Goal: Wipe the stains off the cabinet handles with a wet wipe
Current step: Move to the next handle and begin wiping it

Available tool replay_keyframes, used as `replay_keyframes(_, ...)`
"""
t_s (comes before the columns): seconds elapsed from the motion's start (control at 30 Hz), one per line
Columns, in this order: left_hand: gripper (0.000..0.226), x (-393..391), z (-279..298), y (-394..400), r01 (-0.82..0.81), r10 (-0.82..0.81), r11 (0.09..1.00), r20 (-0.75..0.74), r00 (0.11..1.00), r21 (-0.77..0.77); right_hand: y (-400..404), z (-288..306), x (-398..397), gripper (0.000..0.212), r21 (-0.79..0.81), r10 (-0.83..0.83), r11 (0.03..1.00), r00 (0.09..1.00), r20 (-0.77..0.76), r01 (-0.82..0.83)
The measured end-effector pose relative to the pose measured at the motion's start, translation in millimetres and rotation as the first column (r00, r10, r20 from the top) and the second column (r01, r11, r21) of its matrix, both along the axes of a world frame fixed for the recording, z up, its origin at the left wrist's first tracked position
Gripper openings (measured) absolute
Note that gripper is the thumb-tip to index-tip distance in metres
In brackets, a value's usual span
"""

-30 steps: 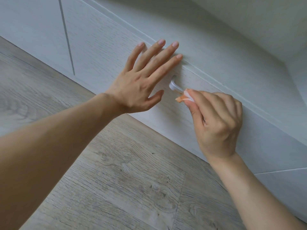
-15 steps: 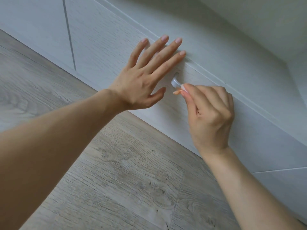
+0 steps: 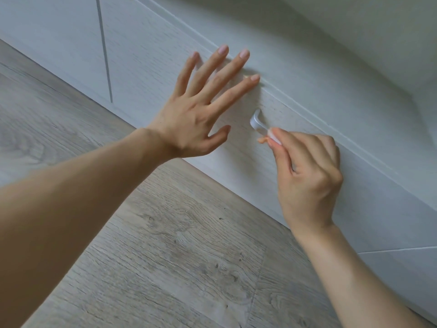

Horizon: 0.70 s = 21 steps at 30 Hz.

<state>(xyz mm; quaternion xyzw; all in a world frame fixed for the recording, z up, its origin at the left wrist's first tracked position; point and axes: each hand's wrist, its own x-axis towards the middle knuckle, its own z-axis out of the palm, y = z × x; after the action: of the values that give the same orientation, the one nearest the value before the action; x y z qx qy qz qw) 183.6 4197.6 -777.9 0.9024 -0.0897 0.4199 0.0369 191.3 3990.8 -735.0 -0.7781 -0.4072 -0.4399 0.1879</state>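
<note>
A small silver handle (image 3: 256, 120) sticks out of a white wood-grain cabinet front (image 3: 151, 53). My right hand (image 3: 307, 178) pinches a small folded wet wipe (image 3: 272, 138), white with an orange stain at its tip, against the handle's lower end. Most of the handle's length is hidden behind my fingers. My left hand (image 3: 201, 107) lies flat on the cabinet front just left of the handle, fingers spread, holding nothing.
A vertical seam (image 3: 104, 48) divides the cabinet panels at the left. A grey wood-plank floor (image 3: 165, 245) runs below the cabinet. A white wall surface (image 3: 354, 31) rises at the upper right, above the cabinet's top edge.
My right hand slid the wipe down the handle, away from its upper end, so more of the silver handle shows. My left hand stays flat on the panel.
</note>
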Motion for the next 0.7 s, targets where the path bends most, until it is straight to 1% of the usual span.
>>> replay_keyframes(0.1, 0.074, -1, 0, -1, -0.004, 0.004, 1.000, 0.006, 1.000, 0.013, 9, 1, -2, 0.012, -0.001, -0.014, 1.000, 1.000, -0.014, 0.014)
replay_keyframes(0.17, 0.072, 0, 1, -5, -0.006, 0.007, 1.000, 0.008, 1.000, -0.020, 12, 2, -3, 0.011, 0.004, -0.039, 0.999, 0.999, -0.033, 0.039)
replay_keyframes(0.23, 0.071, -1, 0, -6, -0.003, 0.003, 0.999, 0.013, 1.000, -0.040, 5, 0, -4, 0.010, 0.054, -0.026, 0.998, 0.997, -0.078, 0.030)
replay_keyframes(0.33, 0.072, -1, 1, -3, 0.015, -0.015, 0.999, 0.010, 1.000, -0.029, -9, -1, -6, 0.011, 0.121, 0.014, 0.993, 0.991, -0.130, 0.002)
replay_keyframes(0.43, 0.073, 0, 0, -5, 0.010, -0.010, 0.999, 0.015, 1.000, -0.039, 2, -1, -6, 0.007, 0.111, -0.003, 0.994, 0.996, -0.087, 0.013)
replay_keyframes(0.57, 0.071, 0, 1, -6, 0.003, -0.002, 0.999, 0.030, 1.000, -0.032, 13, 3, 1, 0.006, 0.013, 0.020, 1.000, 1.000, 0.003, -0.020)
replay_keyframes(0.7, 0.073, -2, 2, -2, 0.014, -0.014, 1.000, 0.015, 1.000, -0.017, 6, 2, 0, 0.011, 0.022, -0.028, 0.999, 1.000, 0.015, 0.027)
